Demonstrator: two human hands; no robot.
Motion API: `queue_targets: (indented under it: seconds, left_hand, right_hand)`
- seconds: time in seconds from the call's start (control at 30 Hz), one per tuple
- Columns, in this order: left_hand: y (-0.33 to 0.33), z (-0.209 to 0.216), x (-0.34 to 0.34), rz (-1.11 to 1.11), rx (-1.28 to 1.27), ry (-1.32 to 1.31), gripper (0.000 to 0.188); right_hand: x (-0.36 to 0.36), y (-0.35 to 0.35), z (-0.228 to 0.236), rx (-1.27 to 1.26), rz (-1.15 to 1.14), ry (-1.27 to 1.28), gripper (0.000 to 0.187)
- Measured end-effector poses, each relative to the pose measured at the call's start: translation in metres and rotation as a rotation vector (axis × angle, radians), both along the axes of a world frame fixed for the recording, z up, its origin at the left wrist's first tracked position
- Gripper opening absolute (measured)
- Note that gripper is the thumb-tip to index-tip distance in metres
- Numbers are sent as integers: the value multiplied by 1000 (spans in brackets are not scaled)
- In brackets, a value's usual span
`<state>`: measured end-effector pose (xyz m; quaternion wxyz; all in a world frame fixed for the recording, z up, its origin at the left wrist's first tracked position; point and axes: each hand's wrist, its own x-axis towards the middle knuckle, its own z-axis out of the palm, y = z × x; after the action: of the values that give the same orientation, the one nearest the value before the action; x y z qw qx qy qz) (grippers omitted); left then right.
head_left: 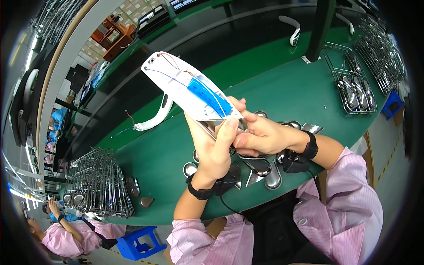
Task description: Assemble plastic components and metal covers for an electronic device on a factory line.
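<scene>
White casing (181,88), left hand (213,150) cupped beneath, right hand (264,134) gripping end

A factory assembly floor or production workshop, by its look: a long green-topped bench (300,99) carries a pile of wire racks (97,185) at its left end and a wire basket of identical shiny metal parts (362,90) toward its right end. Blue plastic stool (126,245) by the bench's near edge, striped floor tape (382,163) past its right end, stacked cartons (132,11) far beyond it, and a co-worker in pink (68,238) to its left
</scene>
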<state>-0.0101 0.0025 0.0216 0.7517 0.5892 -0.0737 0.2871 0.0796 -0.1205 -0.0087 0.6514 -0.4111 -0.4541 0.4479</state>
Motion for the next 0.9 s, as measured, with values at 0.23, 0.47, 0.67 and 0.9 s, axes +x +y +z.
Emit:
queue_targets:
  seconds: [0.23, 0.47, 0.67, 0.9]
  left_hand:
    - [1, 5, -3, 83, 133, 58, 50]
    - [-10, 6, -1, -50, -49, 159, 67]
    - [-8, -3, -1, -180, -58, 159, 55]
    - [-7, -7, -2, -151, 16, 165, 58]
  right_hand:
    - [21, -12, 33, -158, -230, -1030, 49]
    - [14, -18, 53, 179, -670, -659, 14]
    - [11, -15, 47, 93, -366, -90, 15]
    - [6, -9, 41, 80, -347, -29, 15]
